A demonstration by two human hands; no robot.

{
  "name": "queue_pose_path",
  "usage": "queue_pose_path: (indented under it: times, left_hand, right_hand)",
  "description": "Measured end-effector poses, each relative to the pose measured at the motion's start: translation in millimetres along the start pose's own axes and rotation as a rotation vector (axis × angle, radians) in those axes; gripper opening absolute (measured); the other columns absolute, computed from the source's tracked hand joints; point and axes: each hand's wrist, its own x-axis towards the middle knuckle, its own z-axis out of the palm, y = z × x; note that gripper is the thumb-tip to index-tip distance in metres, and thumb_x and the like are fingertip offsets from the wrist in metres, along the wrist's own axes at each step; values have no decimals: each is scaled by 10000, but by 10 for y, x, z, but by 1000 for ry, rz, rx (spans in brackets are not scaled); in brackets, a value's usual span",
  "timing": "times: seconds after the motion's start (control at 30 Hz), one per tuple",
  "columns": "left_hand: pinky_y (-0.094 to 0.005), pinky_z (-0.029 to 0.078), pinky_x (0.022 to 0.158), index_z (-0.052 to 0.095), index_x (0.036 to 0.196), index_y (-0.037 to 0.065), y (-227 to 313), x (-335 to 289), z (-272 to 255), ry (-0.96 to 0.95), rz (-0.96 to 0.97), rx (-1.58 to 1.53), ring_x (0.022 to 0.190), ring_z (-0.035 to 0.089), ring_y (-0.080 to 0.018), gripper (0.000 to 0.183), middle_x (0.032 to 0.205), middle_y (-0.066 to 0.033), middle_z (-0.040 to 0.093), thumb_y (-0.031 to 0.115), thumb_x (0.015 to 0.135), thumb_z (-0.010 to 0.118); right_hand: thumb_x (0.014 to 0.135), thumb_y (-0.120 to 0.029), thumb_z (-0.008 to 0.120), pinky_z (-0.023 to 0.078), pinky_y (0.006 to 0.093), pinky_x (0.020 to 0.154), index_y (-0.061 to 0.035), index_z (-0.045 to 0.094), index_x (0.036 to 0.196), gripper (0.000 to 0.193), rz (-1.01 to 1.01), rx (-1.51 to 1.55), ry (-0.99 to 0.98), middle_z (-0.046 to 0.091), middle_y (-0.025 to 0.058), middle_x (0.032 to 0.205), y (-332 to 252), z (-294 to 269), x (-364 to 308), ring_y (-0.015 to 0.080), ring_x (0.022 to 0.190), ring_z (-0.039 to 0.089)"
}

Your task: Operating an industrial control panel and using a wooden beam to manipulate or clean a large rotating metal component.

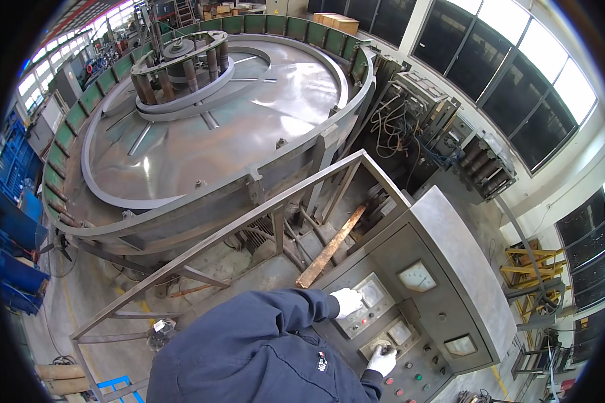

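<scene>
Knob (384,348) is gripped by right hand (383,363); meter unit (398,334) is slanted lengthwise lower-left to upper-right; left hand (347,303) grip can't be told.

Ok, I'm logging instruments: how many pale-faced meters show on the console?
4: first meter beside the left hand, second meter above the right hand, larger upper meter and larger lower meter farther right.

Grey metal control console (464,228), white gloves (347,303), navy-blue jacket (235,349), round red push-button (400,393), round green push-button (418,377), brown wooden plank (333,248).
</scene>
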Motion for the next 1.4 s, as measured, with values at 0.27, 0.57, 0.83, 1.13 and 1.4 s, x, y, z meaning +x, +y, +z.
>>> queue_pose_path:
  times: [0.27, 0.57, 0.83, 1.13, 1.4]
  left_hand:
    - [-469, 548, 799, 733, 1013, 85, 8, 10, 89, -27, -67, -61, 955, 678, -334, 156, 1055, -145, 673, 183, 968, 621]
    - [-463, 544, 796, 721, 1035, 91, 34, -36, -39, -13, -18, -5, 950, 679, -332, 165, 1048, -145, 674, 179, 988, 590]
    - [-471, 566, 803, 724, 1015, 61, 5, -34, -31, 25, 28, 48, 946, 702, -343, 155, 1019, -159, 674, 167, 940, 640]
    - [-477, 559, 819, 711, 1031, 63, 22, -14, -118, -46, 25, 31, 958, 693, -352, 179, 1027, -165, 660, 145, 873, 694]
    - [-488, 556, 823, 692, 1021, 57, -16, 3, -76, -44, 39, 18, 961, 684, -365, 180, 1016, -173, 656, 143, 863, 696]
  right_hand:
    - [902, -179, 816, 593, 454, 841, -3, 708, 1110, 293, 6, 38, -3, 780, 205, 995, -46, -45, -37, 358, 906, 763]
    - [894, -202, 778, 592, 445, 811, 5, 729, 1088, 288, -47, -26, 29, 771, 216, 930, 9, 13, -21, 367, 860, 761]
    - [887, -262, 807, 589, 487, 832, -55, 716, 1117, 323, -3, 70, 11, 769, 202, 976, 100, 106, 12, 384, 897, 752]
    - [888, -285, 828, 593, 469, 825, -50, 711, 1121, 351, 17, 38, 17, 776, 193, 976, 43, 70, -7, 375, 907, 760]
    - [900, -329, 822, 595, 476, 839, -54, 717, 1090, 350, 37, 11, 4, 783, 187, 1006, 7, 43, -9, 383, 931, 759]
